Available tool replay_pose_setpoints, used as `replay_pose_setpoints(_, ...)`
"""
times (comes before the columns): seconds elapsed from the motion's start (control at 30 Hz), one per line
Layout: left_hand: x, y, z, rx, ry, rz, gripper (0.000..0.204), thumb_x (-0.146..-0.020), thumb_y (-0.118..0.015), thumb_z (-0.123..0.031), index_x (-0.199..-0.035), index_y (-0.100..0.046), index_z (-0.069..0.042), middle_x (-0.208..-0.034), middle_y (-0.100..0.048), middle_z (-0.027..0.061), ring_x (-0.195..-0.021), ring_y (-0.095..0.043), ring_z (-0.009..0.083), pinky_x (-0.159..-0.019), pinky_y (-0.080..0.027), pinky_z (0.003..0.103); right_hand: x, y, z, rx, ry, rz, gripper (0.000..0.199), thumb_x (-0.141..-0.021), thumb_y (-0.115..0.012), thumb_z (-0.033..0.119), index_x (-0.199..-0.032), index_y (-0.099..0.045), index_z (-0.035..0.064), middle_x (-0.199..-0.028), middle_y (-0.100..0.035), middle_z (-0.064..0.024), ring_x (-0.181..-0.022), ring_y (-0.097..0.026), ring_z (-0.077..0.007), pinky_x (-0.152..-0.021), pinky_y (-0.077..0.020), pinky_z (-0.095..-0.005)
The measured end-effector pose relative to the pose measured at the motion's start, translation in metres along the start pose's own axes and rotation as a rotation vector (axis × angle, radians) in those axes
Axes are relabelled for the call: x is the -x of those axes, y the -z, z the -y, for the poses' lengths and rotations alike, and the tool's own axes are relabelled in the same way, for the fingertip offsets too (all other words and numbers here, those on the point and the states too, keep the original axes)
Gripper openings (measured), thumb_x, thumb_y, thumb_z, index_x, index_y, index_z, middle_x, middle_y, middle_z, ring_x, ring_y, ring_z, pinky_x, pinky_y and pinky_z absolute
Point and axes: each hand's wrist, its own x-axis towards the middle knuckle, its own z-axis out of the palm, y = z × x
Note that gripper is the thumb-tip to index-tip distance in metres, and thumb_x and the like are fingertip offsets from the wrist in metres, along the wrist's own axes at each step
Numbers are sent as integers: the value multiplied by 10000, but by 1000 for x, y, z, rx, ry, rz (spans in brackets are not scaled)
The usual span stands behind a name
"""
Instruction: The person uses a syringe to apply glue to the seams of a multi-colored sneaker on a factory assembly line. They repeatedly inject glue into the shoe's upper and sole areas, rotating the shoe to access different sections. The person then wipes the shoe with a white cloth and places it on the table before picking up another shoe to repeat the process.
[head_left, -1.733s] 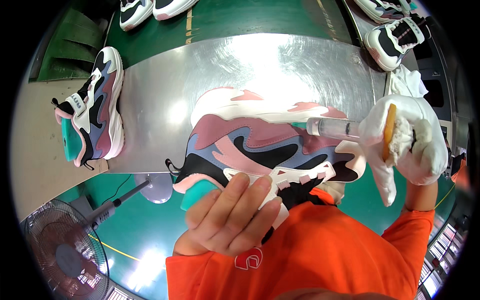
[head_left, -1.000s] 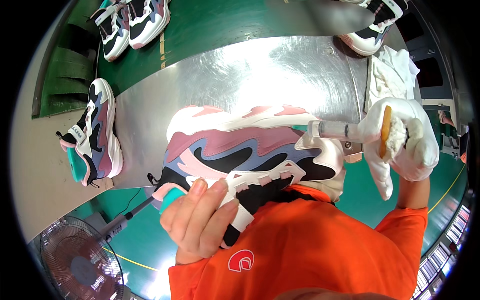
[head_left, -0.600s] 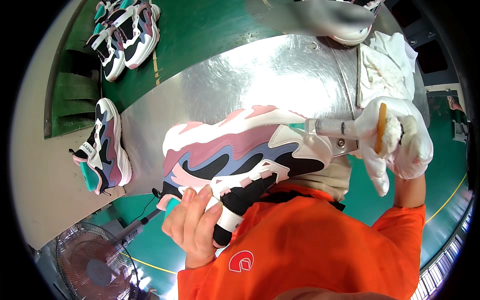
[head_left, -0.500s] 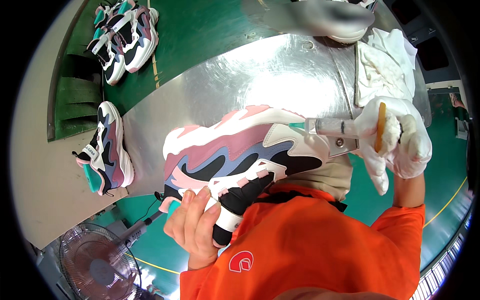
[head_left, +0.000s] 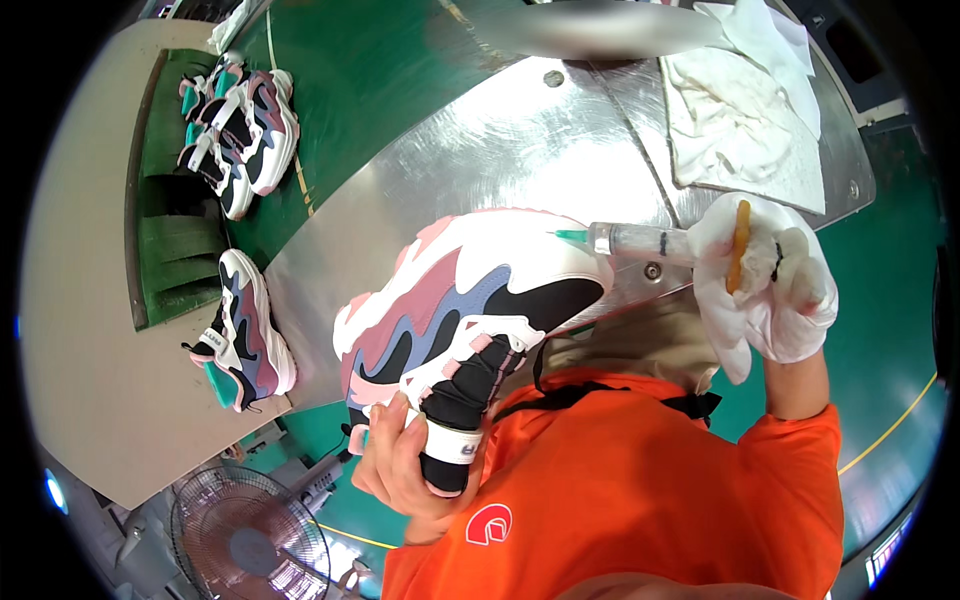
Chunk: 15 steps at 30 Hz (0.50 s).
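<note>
My bare left hand (head_left: 400, 455) grips a sneaker (head_left: 420, 310) by its heel collar and tongue. It is white, mauve, blue, black and pink, tilted with its thick sole facing away and its toe to the right. On my right hand (head_left: 765, 290) is a white glove, closed around a clear syringe (head_left: 640, 240). The syringe's green needle tip meets the white edge of the sneaker near the toe; whether it touches cannot be made out. A yellow-orange curved strip (head_left: 739, 245) stands out across the gloved fingers.
A metal table (head_left: 430, 150) lies beyond the sneaker. Folded white cloths (head_left: 730, 130) rest at its right. One similar sneaker (head_left: 250, 330) stands at left; several more (head_left: 250, 135) sit by a green slotted rack (head_left: 180, 240). A fan (head_left: 250, 540) stands lower left.
The sneaker has been turned, showing more of its toe and sole edge. The syringe and gloved hand have shifted slightly left, and the whole view has swung a little.
</note>
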Motion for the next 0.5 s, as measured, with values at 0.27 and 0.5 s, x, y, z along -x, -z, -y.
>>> replay_pose_setpoints(0.27, -4, -9, -12, -3, -5, -68, 717, -578, -930, -157, -1155, -524, -33, -1156, -615, 168, -1068, -540, 301, -927, -417, 383, 24, 6, -31, -245, 111, -10, 749, -747, -741, 448, -1082, -481, -169, -777, -574, -191, -502, -572, -264, -385, -466, -306)
replay_pose_setpoints(0.5, -5, -10, -14, -3, -5, -90, 709, -577, -931, -152, -1148, -529, -28, -1147, -620, 165, -1057, -530, 291, -921, -409, 382, 39, -6, -42, -285, 171, -65, 747, -767, -722, 429, -1142, -478, -169, -749, -579, -180, -530, -596, -279, -396, -489, -312)
